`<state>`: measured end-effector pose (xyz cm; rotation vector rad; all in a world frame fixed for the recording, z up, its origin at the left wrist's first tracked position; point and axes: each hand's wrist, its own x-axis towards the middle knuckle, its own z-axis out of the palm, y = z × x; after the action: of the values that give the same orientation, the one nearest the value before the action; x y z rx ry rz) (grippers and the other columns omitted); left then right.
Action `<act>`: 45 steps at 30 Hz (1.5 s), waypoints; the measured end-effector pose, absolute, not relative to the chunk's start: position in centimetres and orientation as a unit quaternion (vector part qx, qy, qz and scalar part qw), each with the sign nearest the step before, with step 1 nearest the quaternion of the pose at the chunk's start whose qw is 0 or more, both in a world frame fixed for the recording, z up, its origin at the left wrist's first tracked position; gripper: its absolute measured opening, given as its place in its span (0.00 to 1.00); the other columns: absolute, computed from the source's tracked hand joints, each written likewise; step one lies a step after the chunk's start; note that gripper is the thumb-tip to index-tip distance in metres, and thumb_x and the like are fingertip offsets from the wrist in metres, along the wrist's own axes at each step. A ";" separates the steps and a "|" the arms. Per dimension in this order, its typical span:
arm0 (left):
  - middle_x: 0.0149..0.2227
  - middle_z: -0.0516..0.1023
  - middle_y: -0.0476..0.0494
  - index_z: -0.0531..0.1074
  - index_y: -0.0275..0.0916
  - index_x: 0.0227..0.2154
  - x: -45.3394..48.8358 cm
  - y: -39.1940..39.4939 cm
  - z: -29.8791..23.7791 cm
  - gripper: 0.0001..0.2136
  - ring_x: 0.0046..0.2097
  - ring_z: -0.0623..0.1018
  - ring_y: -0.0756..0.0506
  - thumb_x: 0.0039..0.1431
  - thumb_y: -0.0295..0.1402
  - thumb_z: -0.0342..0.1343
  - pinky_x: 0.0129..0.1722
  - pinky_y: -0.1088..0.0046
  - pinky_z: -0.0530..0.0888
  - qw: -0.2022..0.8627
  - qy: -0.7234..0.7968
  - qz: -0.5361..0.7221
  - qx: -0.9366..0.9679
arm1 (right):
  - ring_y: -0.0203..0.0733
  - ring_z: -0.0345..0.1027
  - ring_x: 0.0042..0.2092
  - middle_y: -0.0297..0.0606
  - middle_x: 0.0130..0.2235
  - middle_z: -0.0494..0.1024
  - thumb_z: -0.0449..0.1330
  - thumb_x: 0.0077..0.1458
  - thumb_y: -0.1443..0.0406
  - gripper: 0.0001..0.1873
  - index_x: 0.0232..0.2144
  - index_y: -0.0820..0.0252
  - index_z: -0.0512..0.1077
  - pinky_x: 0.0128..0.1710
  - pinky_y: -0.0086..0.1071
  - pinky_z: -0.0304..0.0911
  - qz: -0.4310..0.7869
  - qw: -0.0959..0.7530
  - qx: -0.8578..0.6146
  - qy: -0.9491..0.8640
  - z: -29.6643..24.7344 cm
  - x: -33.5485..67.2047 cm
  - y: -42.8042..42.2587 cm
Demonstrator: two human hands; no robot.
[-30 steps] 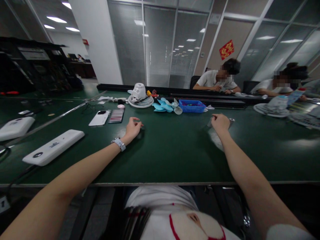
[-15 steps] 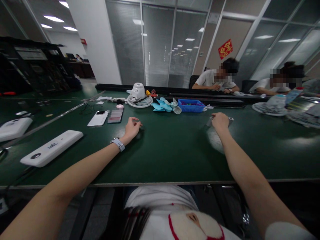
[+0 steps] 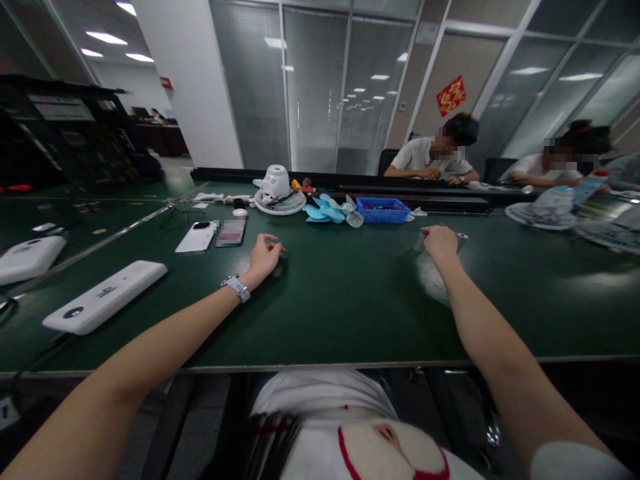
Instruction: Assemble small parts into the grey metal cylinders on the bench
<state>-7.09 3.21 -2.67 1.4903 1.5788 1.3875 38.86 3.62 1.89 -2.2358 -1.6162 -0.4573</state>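
Note:
My left hand (image 3: 265, 257), with a watch (image 3: 237, 288) on its wrist, rests on the green table (image 3: 330, 300). Its fingers are loosely curved and apart, holding nothing. Farther right, my right hand (image 3: 441, 244) is closed around a small grey object (image 3: 463, 238); only its ends show past the fingers, and its kind cannot be made out. Beyond my hands lie light-blue fan blades (image 3: 325, 210), a blue bin (image 3: 383, 211) with small parts in it, and a white fan motor housing (image 3: 276, 181) on a round white grille (image 3: 281, 204).
Left of my left hand lie a white phone (image 3: 195, 237) and a darker phone (image 3: 231, 232). A long white device (image 3: 106, 297) with a cable is nearer the left edge. Two people sit across the table; fan parts (image 3: 540, 215) stand at the right.
Both my hands stay where they were. Across the table, the people have shifted slightly.

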 end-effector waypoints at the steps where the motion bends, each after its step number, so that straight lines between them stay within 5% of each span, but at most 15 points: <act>1: 0.29 0.79 0.48 0.63 0.42 0.39 -7.1 3.2 -2.7 0.10 0.35 0.80 0.44 0.54 0.31 0.55 0.40 0.67 0.73 0.279 0.589 0.515 0.557 | 0.57 0.75 0.46 0.58 0.44 0.80 0.51 0.55 0.74 0.23 0.48 0.66 0.79 0.46 0.46 0.68 -0.161 0.171 -0.791 -0.565 1.9 38.8 3.5; 9: 0.30 0.78 0.48 0.63 0.42 0.39 -7.1 3.2 -2.7 0.11 0.35 0.80 0.44 0.53 0.31 0.55 0.40 0.67 0.72 0.283 0.588 0.514 0.557 | 0.59 0.74 0.44 0.58 0.41 0.80 0.55 0.60 0.63 0.20 0.51 0.63 0.77 0.43 0.47 0.67 -0.186 0.171 -0.794 -0.553 1.7 38.2 2.8; 29: 0.30 0.79 0.48 0.63 0.41 0.40 -7.0 3.1 -2.6 0.10 0.35 0.81 0.44 0.55 0.30 0.54 0.40 0.67 0.74 0.282 0.589 0.506 0.564 | 0.56 0.73 0.46 0.52 0.42 0.80 0.58 0.59 0.60 0.18 0.50 0.59 0.76 0.43 0.43 0.65 -0.192 0.172 -0.788 -0.559 1.4 38.7 2.8; 37: 0.29 0.78 0.48 0.64 0.41 0.40 -7.1 3.4 -2.9 0.10 0.34 0.81 0.44 0.55 0.31 0.54 0.38 0.68 0.73 0.284 0.582 0.510 0.567 | 0.56 0.72 0.51 0.55 0.50 0.77 0.68 0.50 0.53 0.37 0.58 0.64 0.67 0.50 0.45 0.66 -0.088 0.322 -0.810 -0.482 -1.8 39.5 3.8; 45: 0.32 0.80 0.46 0.66 0.40 0.44 -7.1 3.4 -3.3 0.12 0.36 0.80 0.44 0.56 0.33 0.55 0.39 0.67 0.73 0.279 0.573 0.500 0.586 | 0.57 0.76 0.46 0.52 0.42 0.81 0.70 0.46 0.54 0.24 0.41 0.65 0.78 0.49 0.48 0.69 -0.022 0.416 -0.804 -0.424 -1.8 38.1 4.3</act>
<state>-7.14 3.38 -3.26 1.5726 1.5372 1.3424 38.14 4.27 -1.76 -2.0194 -1.0639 -0.0561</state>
